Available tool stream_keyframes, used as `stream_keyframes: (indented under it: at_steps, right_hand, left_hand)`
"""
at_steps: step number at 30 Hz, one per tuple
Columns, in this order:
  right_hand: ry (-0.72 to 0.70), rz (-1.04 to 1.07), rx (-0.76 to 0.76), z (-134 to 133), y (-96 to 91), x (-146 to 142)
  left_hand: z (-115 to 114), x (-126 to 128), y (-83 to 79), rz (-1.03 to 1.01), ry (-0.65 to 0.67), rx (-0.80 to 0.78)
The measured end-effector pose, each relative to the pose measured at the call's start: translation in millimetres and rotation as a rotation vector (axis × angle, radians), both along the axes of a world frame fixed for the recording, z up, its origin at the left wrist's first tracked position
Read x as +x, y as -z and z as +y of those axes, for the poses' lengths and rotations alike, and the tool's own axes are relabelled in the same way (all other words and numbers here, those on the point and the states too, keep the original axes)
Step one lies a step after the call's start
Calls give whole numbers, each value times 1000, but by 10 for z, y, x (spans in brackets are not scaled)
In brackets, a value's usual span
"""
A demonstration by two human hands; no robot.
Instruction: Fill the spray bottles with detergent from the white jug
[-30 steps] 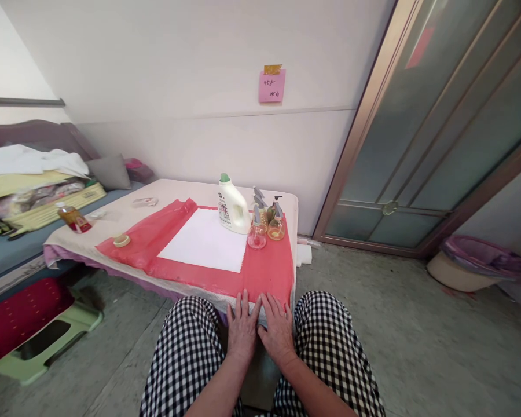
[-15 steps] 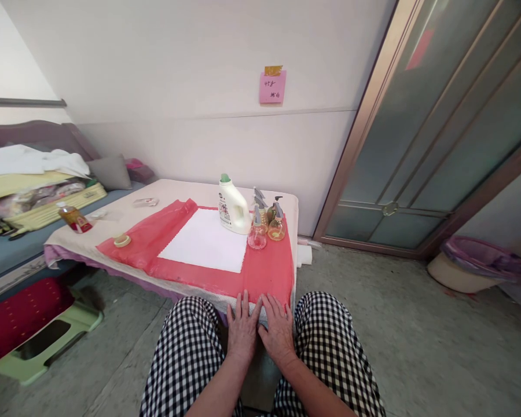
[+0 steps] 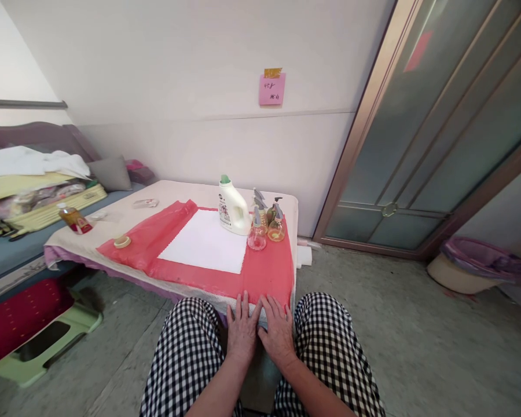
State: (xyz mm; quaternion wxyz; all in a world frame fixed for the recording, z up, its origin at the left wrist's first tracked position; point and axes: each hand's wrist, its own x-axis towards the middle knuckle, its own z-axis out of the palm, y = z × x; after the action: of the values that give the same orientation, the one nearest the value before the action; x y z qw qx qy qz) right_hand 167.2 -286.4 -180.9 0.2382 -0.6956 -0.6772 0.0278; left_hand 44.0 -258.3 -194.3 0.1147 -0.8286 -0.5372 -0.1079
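Both left hand [image 3: 242, 333] and right hand [image 3: 278, 336] lie flat and empty, fingertips at the near edge of the red plastic sheet [image 3: 265, 277] on the table [image 3: 173, 193]; a detergent jug [image 3: 231, 213] stands farther back.

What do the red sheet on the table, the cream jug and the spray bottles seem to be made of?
Red sheet: probably thin plastic film, slightly glossy, judging by its wrinkles and sheen, though fabric is possible.
Cream jug: likely moulded plastic, opaque and smooth, with the handle formed into the body.
Spray bottles: clear, shiny bodies with colour showing through; plastic or glass, can't tell.
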Motion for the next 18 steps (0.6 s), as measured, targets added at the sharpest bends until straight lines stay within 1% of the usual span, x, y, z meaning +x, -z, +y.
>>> stream_keyframes:
  at_steps: [3, 5, 7, 8, 9, 10, 11, 12, 13, 14, 15, 16, 17, 18]
  right_hand:
    - [25, 12, 18, 5, -8, -18]
    - [47, 17, 32, 13, 5, -21]
    - [59, 18, 44, 23, 30, -17]
    - [59, 17, 51, 27, 44, -14]
    - [58, 15, 58, 30, 58, -12]
    - [57, 13, 65, 32, 70, -10]
    - [57, 11, 73, 32, 78, -11]
    - [57, 10, 80, 31, 84, -13]
    - [57, 9, 87, 30, 87, -16]
    - [56, 9, 95, 30, 89, -20]
    - [53, 11, 102, 31, 91, -23]
    - [50, 12, 110, 33, 94, -26]
    - [46, 15, 119, 38, 99, -28]
    - [41, 17, 128, 44, 107, -28]
  left_hand:
    - [8, 2, -1, -11, 4, -22]
    - [15, 6, -59, -56, 11, -68]
    - [20, 9, -207, -169, 1, -135]
    - [21, 7, -320, -268, -8, -176]
    - [20, -1, -461, -406, -22, -224]
    - [16, -14, -625, -604, -29, -282]
    - [8, -34, -808, -853, -10, -369]
    - [-3, -62, -1002, -1130, 19, -491]
    - [-20, -94, -1200, -1418, 64, -651]
    - [-42, -130, -1393, -1712, 104, -768]
    - [-68, -165, -1574, -1957, 149, -877]
    - [-97, -197, -1738, -2165, 188, -934]
    - [-128, -224, -1880, -2322, 221, -980]
    - [-160, -243, -1998, -2435, 251, -1028]
